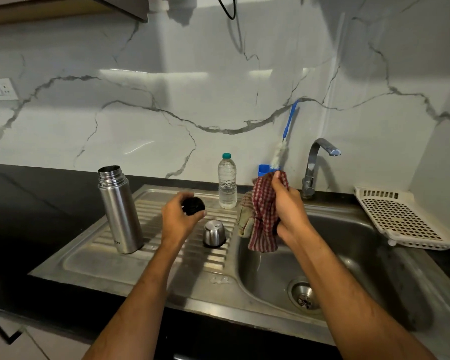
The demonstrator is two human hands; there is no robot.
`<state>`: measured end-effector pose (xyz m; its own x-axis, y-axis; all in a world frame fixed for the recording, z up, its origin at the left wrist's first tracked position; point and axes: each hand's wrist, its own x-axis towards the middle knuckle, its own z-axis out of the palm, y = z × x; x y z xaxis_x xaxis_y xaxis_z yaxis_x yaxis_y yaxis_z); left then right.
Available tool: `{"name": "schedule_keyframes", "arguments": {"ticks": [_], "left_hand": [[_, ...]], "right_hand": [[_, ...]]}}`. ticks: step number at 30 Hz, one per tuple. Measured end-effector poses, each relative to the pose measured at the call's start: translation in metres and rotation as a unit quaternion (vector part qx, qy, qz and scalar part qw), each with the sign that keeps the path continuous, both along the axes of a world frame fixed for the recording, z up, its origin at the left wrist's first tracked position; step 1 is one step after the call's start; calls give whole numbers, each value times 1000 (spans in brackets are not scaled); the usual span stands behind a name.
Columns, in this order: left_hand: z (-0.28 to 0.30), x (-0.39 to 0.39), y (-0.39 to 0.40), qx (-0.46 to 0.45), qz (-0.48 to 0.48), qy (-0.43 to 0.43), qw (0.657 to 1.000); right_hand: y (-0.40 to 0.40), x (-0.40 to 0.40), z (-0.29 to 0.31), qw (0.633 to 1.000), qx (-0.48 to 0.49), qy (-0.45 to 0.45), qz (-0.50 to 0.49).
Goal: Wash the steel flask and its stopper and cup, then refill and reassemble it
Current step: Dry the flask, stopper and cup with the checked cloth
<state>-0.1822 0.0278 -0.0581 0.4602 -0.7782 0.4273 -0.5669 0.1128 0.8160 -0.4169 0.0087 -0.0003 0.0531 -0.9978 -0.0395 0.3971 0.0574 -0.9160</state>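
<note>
Stopper and cloth in hand at the sink

My left hand [179, 216] gripped the black stopper [193, 204]; my right hand [286, 206] clutched the checked cloth [264, 216]. Left of the sink basin [348, 255] stood the open steel flask [120, 211] and inverted cup [214, 233].

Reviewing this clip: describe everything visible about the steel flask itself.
The steel flask is a tall brushed-metal cylinder with a narrower threaded neck. Its mouth is open, with no stopper or cup on it. It stands upright on the ribbed drainboard, left of both hands. Neither hand touches it. Dark lettering runs near its base.
</note>
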Motion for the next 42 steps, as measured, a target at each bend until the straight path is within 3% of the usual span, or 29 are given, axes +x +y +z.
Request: {"name": "schedule_keyframes", "arguments": {"ticks": [6,13,16,19,23,25,28,34,36,38,42], "left_hand": [[41,-73,-6,-98,-110,61,987],[34,-175,-26,-123,-183,73,973],[29,-198,-37,-126,-172,68,975],[28,-209,-48,-89,-189,10,978],[23,-209,-67,-33,-232,-94,968],[15,-213,-69,-20,-279,-53,959],[-2,-217,-72,-9,-330,81,940],[-17,-232,-72,0,-318,170,933],[-16,-236,-73,43,-297,229,926],[-18,-237,-73,69,-279,243,926],[-18,-233,-71,-77,-210,7,975]], "right_hand": [[-3,-19,2,993,-25,-114,15],[-13,-36,-4,982,-96,-165,10],[-23,-51,-9,990,-107,-86,-15],[-44,-68,-25,986,-113,38,-114],[-49,-88,-45,976,-119,60,-171],[-52,-93,-52,960,-155,123,-199],[-54,-98,-57,920,-199,238,-241],[-53,-97,-68,828,-291,384,-287],[-56,-99,-71,805,-322,406,-288],[-59,-100,-74,820,-310,397,-271],[-60,-96,-68,931,-157,276,-180]]}}
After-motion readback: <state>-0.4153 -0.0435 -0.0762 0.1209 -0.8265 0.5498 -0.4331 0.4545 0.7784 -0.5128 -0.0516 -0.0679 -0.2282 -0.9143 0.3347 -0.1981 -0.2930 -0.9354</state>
